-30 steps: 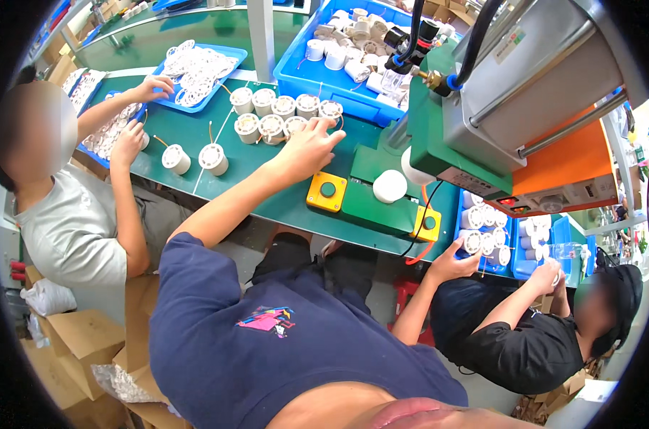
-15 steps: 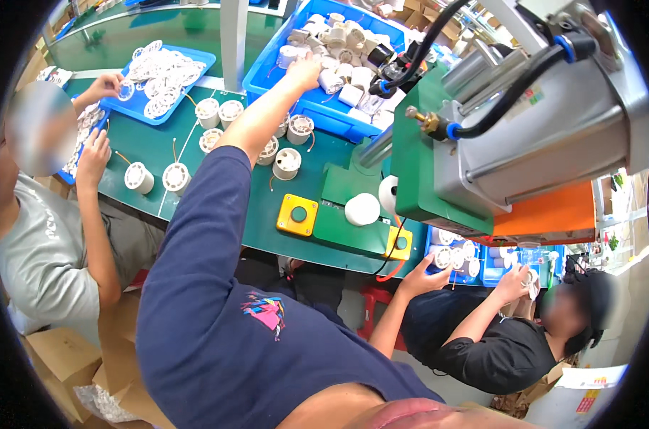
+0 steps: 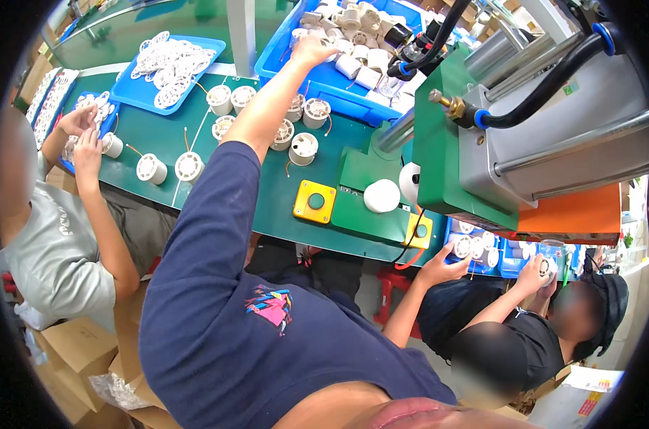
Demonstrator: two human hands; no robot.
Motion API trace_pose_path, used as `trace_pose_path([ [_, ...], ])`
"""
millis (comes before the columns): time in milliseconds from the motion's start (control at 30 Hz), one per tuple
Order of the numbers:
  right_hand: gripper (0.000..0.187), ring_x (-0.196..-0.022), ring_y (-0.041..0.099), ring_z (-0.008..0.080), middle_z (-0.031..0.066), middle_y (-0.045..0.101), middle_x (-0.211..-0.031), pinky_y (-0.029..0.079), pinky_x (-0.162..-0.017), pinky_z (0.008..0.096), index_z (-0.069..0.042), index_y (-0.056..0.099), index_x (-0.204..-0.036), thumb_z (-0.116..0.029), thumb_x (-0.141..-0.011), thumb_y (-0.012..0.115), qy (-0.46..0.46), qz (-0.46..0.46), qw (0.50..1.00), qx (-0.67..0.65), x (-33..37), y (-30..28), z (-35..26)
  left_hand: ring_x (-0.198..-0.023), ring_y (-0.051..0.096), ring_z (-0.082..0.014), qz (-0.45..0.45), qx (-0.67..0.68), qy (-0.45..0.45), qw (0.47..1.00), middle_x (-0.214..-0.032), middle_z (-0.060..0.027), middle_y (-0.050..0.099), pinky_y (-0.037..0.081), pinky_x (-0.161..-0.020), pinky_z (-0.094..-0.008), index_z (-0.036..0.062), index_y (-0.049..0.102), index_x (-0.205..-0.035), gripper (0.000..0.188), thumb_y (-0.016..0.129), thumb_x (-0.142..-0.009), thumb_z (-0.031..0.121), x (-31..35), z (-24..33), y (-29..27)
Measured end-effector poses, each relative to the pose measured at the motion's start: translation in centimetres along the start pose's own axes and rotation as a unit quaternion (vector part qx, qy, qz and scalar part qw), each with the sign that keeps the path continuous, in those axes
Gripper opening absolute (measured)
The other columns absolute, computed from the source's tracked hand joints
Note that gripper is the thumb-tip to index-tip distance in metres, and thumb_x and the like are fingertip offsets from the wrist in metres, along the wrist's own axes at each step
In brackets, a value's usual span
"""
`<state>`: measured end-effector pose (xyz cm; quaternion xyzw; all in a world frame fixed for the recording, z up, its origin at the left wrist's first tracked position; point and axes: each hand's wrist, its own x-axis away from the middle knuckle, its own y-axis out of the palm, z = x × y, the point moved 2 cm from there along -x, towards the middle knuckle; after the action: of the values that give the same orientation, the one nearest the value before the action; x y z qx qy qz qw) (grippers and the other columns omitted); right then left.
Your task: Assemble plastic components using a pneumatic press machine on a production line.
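My left arm stretches over the bench to a large blue bin [image 3: 339, 96] of white plastic housings. There my left hand [image 3: 313, 50] is closed, its fingers curled at a white cylindrical housing [image 3: 298, 35]; part of the grip is hidden. At the right end of the bench, the thumb and fingers of my right hand [image 3: 442, 267] close around a white motor housing [image 3: 462, 246] at the edge of a smaller blue tray. Several white housings with wires [image 3: 303, 149] stand on the green bench below my left forearm.
A green press [image 3: 439, 143] with a grey cylinder and black hoses rises between my hands. Yellow button boxes [image 3: 314, 202] flank its base. A co-worker sits at left near a blue tray [image 3: 168, 109] of white rings; another at right handles a white part [image 3: 547, 269].
My left hand has shifted slightly within the bin. The left co-worker's hands have come together, away from the ring tray. The view has moved, and another head now appears at lower right.
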<state>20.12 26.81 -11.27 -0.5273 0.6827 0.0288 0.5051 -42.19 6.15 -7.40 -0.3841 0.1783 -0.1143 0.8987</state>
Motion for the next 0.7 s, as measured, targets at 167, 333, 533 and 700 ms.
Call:
trace_pose_path([
  [167, 0.066, -0.122, 0.05, 0.0435, 0.0259, 0.059, -0.131, 0.037, -0.106, 0.0533, 0.005, 0.053, -0.139, -0.039, -0.094, 0.073, -0.004, 0.0, 1.0, -0.002, 0.2, 0.0, 0.3, -0.113, 0.07, -0.0385, -0.088, 0.084, 0.009, 0.993, -0.125, -0.0257, 0.07, 0.056, -0.097, -0.0412, -0.0011, 0.066, -0.128, 0.078, 0.083, -0.073, 0.051, -0.8, -0.7, 0.3],
  [333, 0.067, -0.122, 0.051, 0.0435, 0.027, 0.059, -0.131, 0.036, -0.107, 0.0537, 0.005, 0.053, -0.139, -0.04, -0.094, 0.073, -0.008, -0.001, 1.0, -0.006, -0.2, 0.4, 0.2, -0.124, 0.061, -0.0435, -0.023, -0.011, 0.036, 0.999, -0.131, -0.0267, 0.066, 0.05, -0.106, -0.0455, 0.0083, 0.059, -0.138, 0.077, 0.086, -0.073, 0.042, 1.0, 0.0, 0.3],
  [533, 0.069, -0.123, 0.05, 0.0446, 0.0276, 0.059, -0.132, 0.036, -0.108, 0.0539, 0.006, 0.053, -0.139, -0.042, -0.094, 0.073, -0.006, 0.001, 1.0, -0.017, -0.1, 0.1, 0.3, -0.134, 0.053, -0.0428, -0.086, -0.099, 0.077, 0.988, -0.137, -0.0249, 0.063, 0.048, -0.11, -0.047, 0.0101, 0.059, -0.14, 0.075, 0.083, -0.075, 0.04, 1.5, 2.3, 0.1],
  [700, 0.069, -0.124, 0.05, 0.0448, 0.0277, 0.059, -0.132, 0.036, -0.108, 0.0539, 0.006, 0.054, -0.139, -0.042, -0.093, 0.073, -0.001, -0.001, 1.0, -0.016, -0.1, 0.3, 0.3, -0.132, 0.055, -0.0424, -0.034, -0.063, 0.059, 0.996, -0.137, -0.0237, 0.063, 0.049, -0.109, -0.047, 0.011, 0.064, -0.137, 0.075, 0.084, -0.074, 0.046, 0.4, 0.9, -0.3],
])
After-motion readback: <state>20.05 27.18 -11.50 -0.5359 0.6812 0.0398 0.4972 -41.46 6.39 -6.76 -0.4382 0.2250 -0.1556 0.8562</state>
